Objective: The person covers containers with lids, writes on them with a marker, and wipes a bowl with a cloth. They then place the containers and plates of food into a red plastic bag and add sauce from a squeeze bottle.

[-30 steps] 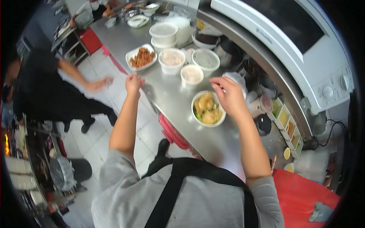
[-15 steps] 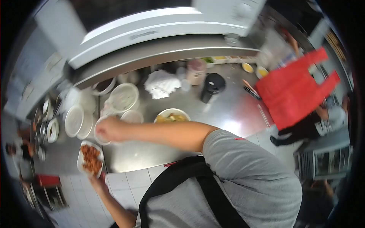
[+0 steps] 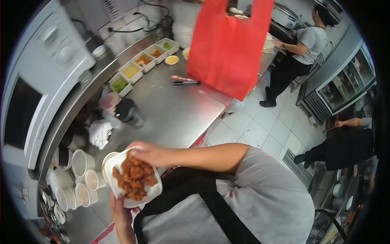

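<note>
A white tray [image 3: 153, 192] piled with orange-brown fried pieces [image 3: 132, 179] is lifted above the steel counter's [image 3: 174, 114] near edge. My right hand [image 3: 148, 155] reaches across my chest and grips the tray's upper rim. My left hand [image 3: 118, 212] holds the tray from below at its near end. Both hands are on the tray. Just left of it, several white lidded tubs [image 3: 83, 162] stand on the counter.
A red plastic bag [image 3: 227, 44] hangs at the counter's far end, with tongs [image 3: 185, 82] beside it. Small sauce trays [image 3: 138, 65], a black cup [image 3: 129, 114] and a white cloth [image 3: 99, 134] sit under a microwave [image 3: 36, 85]. Two people [image 3: 302, 44] [image 3: 345, 146] work on the tiled floor at right.
My view has swung round toward the red bag. The tray of fried pieces has come up off the counter, and my right hand has moved from the tubs onto its rim.
</note>
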`<state>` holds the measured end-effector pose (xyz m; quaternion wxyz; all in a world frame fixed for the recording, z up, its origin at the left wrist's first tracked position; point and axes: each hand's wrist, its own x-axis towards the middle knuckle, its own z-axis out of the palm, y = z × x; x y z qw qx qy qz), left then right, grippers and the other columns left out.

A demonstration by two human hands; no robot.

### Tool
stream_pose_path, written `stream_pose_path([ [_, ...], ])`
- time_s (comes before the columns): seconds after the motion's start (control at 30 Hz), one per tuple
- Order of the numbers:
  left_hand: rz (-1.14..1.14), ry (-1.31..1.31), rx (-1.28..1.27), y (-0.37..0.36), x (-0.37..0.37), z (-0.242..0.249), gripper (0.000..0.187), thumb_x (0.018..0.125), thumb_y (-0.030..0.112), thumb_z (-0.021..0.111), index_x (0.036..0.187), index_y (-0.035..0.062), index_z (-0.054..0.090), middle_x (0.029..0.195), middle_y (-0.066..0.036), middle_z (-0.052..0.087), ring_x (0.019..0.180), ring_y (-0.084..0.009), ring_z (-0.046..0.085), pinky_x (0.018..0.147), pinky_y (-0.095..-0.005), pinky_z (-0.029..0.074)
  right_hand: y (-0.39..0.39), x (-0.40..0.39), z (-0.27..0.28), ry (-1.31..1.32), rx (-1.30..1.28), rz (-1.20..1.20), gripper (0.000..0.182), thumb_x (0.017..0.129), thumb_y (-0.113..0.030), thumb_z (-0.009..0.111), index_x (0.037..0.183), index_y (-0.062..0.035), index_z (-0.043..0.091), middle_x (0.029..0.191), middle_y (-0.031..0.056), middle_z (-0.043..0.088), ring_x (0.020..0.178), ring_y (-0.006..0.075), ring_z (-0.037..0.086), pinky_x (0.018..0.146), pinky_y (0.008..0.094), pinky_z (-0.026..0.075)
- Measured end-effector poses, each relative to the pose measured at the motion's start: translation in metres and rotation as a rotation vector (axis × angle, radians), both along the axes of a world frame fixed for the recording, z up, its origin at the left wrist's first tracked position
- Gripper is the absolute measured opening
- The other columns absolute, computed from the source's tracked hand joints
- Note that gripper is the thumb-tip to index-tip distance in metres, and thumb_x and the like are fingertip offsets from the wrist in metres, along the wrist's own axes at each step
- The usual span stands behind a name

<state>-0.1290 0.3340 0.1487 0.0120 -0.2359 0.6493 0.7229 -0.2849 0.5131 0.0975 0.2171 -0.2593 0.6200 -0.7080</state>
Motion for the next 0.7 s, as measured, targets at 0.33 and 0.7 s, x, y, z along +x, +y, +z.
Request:
stream_pose_path([
  [0.33, -0.882, -0.028, 0.207, 0.291, -0.148, -0.021, 0.055, 0.099, 0.034, 0.032, 0.144, 0.0109, 0.013, 0.094, -0.014, 0.061, 0.069, -0.0177, 0.062, 0.061, -0.0265, 0.050, 0.372, 0.006, 0.010, -0.251, -0.097, -0.657, 0.037, 0.098, -0.031, 0.037, 0.120, -0.0019, 0.047, 0.109, 0.0073, 0.056, 0.101, 0.0123, 0.053, 0.089, 0.0274, 0.043],
  [0.7, -0.702, -0.008, 0.190, 0.347, -0.178, -0.072, 0.063, 0.094, 0.047, 0.036, 0.139, 0.0040, 0.028, 0.094, -0.014, 0.062, 0.080, -0.0196, 0.062, 0.070, -0.0279, 0.048, 0.627, -0.051, -0.015, -0.107, -0.337, -1.428, 0.037, 0.099, -0.032, 0.032, 0.115, -0.0017, 0.046, 0.114, 0.0108, 0.051, 0.105, 0.0197, 0.052, 0.093, 0.0347, 0.043],
])
